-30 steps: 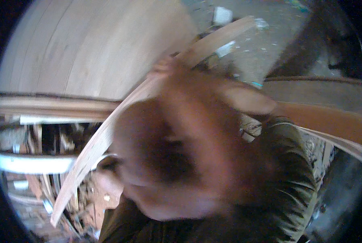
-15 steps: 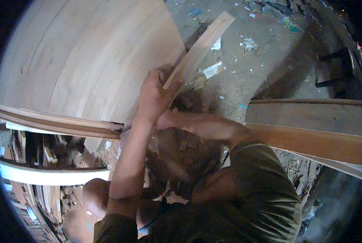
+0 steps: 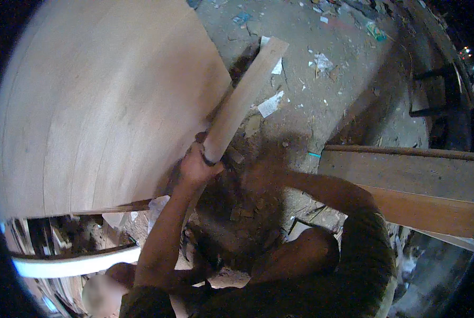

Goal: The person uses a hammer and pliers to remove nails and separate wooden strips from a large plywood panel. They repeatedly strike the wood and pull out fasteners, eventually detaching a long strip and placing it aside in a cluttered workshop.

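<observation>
A long, flat wooden strip [image 3: 250,93] slants from the middle of the picture up to the right. My left hand [image 3: 196,165] is closed round its lower end, thumb on the near side. Just left of the strip stands a large wooden panel [image 3: 115,106], its right edge close to my left fingers. To the right of the strip's lower end is my right hand [image 3: 258,177], in deep shadow and smeared. Its fingers cannot be made out, nor whether they touch anything. Beneath both hands lies a dark, rough surface [image 3: 237,212] with small pieces on it.
Boards [image 3: 401,175] lie stacked at the right, with a dark frame [image 3: 436,93] beyond them. Paper scraps [image 3: 270,104] litter the floor ahead. At lower left are a curved white-edged piece [image 3: 78,265], wood offcuts [image 3: 62,238] and a blurred rounded shape [image 3: 102,294].
The strip's lower end has come down toward me with my left hand. My right hand has moved right, away from my left wrist. The panel's lower edge sits lower in the picture.
</observation>
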The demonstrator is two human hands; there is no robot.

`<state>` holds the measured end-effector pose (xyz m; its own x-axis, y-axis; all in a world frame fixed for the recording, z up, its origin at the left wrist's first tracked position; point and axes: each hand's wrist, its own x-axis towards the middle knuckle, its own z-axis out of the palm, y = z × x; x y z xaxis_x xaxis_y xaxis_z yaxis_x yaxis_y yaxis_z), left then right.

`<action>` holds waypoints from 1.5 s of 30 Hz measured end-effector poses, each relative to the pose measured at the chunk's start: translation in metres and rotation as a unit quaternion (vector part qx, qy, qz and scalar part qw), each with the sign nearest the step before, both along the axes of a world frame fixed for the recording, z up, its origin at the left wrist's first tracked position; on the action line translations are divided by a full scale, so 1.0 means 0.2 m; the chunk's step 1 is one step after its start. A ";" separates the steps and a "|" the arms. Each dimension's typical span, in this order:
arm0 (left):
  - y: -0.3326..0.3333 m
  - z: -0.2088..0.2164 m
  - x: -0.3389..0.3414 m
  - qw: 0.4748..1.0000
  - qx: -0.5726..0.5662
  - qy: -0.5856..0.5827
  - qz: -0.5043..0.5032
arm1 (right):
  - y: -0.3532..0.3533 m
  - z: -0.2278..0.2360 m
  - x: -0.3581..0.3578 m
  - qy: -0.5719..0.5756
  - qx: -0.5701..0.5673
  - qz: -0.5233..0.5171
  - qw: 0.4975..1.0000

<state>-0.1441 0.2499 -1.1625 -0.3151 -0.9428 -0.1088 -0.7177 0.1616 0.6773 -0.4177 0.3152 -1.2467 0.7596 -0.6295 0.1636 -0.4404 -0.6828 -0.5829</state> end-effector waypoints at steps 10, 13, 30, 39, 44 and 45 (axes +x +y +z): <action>0.19 0.37 0.08 0.995 0.006 -0.046 0.092 | -1.47 -0.06 -0.59 -0.059 -0.020 -0.740 0.670; 0.23 0.32 0.23 0.995 -0.002 0.022 0.094 | -1.59 -0.08 -0.49 -0.035 0.163 -0.739 0.652; 0.54 0.14 0.30 0.979 -0.136 -0.129 0.076 | -0.03 -0.13 -0.38 0.100 -0.143 -0.487 0.856; 0.97 -0.31 0.17 0.974 -0.125 -0.190 0.006 | 0.50 0.05 0.31 0.063 0.237 -0.347 0.905; 0.95 -0.34 0.16 0.983 -0.067 -0.151 0.076 | 0.48 -0.03 0.50 -0.025 0.157 -0.359 0.920; 0.94 -0.32 0.18 0.984 -0.052 -0.157 0.058 | 0.48 -0.04 0.52 0.001 0.204 -0.355 0.912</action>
